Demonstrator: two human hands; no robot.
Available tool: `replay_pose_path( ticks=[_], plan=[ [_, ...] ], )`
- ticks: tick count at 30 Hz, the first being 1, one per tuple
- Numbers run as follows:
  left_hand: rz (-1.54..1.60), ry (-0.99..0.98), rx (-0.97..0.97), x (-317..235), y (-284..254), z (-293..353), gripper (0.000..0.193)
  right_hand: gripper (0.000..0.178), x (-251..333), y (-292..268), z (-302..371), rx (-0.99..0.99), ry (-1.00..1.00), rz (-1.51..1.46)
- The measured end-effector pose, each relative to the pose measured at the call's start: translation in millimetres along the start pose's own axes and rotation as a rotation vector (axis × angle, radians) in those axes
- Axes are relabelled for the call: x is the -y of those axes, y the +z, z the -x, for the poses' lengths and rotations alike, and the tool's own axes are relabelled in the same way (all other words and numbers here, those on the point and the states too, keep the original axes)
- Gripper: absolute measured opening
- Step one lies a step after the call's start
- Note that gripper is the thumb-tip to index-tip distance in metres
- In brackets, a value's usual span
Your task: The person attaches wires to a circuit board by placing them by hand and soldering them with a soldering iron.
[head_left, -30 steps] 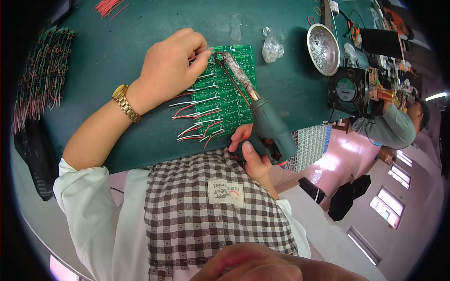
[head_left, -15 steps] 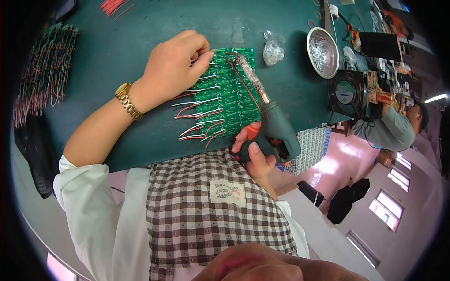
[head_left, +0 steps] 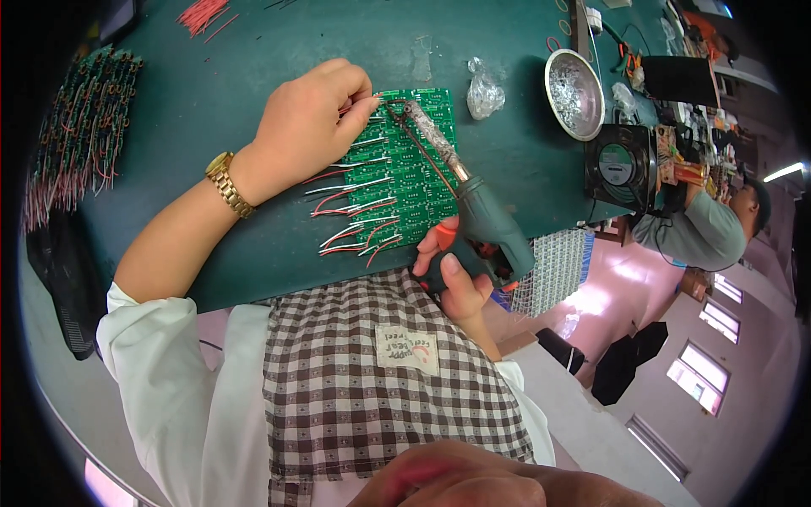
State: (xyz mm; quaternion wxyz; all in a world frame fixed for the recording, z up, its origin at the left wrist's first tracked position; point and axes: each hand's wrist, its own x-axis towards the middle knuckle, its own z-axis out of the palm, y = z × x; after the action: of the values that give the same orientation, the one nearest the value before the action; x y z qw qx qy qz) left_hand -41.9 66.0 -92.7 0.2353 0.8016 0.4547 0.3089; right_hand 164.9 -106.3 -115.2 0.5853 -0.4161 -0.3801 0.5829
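Note:
A green circuit board panel (head_left: 414, 177) lies on the table in front of me, with red and white wires (head_left: 359, 203) sticking out along its left side. My left hand (head_left: 317, 114) is at the panel's top left corner, finger and thumb pinched on a wire whose end shows at the fingertips. My right hand (head_left: 456, 275) is wrapped around the handle of a dark green soldering gun (head_left: 486, 220) with an orange trigger. The gun's tip meets the panel's upper left edge, close beside my left fingertips.
Bundles of wired boards (head_left: 84, 127) lie at the far left, loose red wires (head_left: 203, 15) at the top. A crumpled plastic bag (head_left: 485, 93), a metal bowl (head_left: 552, 97) and a black fan (head_left: 621, 169) stand to the right. A co-worker (head_left: 701, 228) sits beyond the fan.
The soldering gun has moved left, bringing its tip to the wire end by my left fingers. My left hand has barely moved.

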Motion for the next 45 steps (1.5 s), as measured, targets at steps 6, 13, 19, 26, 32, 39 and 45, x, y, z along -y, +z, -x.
replay_pose_path(
  ticks=[6, 13, 19, 26, 32, 39, 45],
  plan=[
    [-0.028, 0.032, -0.028, 0, 0, 2, 0.014, 0.04, 1, 2, 0, 0.014, 0.009, 0.008],
    [-0.065, 0.052, -0.039, 1, -3, 3, 0.013, 0.043, -3, 3, 3, 0.019, -0.008, 0.014],
    [-0.047, 0.076, -0.05, 3, -6, 2, 0.013, 0.048, -10, 4, 7, 0.04, -0.062, -0.021],
    [-0.021, 0.047, -0.042, 1, -9, 3, 0.015, 0.048, -8, 3, 6, 0.064, -0.056, -0.031],
    [-0.018, 0.044, -0.034, -1, -12, 4, 0.015, 0.049, -6, 2, 10, 0.082, -0.048, -0.043],
    [-0.018, 0.039, -0.029, -5, -15, 2, 0.015, 0.05, -6, 1, 13, 0.096, -0.049, -0.065],
    [-0.032, 0.056, -0.029, -6, -18, 1, 0.015, 0.05, -4, 2, 10, 0.1, -0.067, -0.051]
  ],
)
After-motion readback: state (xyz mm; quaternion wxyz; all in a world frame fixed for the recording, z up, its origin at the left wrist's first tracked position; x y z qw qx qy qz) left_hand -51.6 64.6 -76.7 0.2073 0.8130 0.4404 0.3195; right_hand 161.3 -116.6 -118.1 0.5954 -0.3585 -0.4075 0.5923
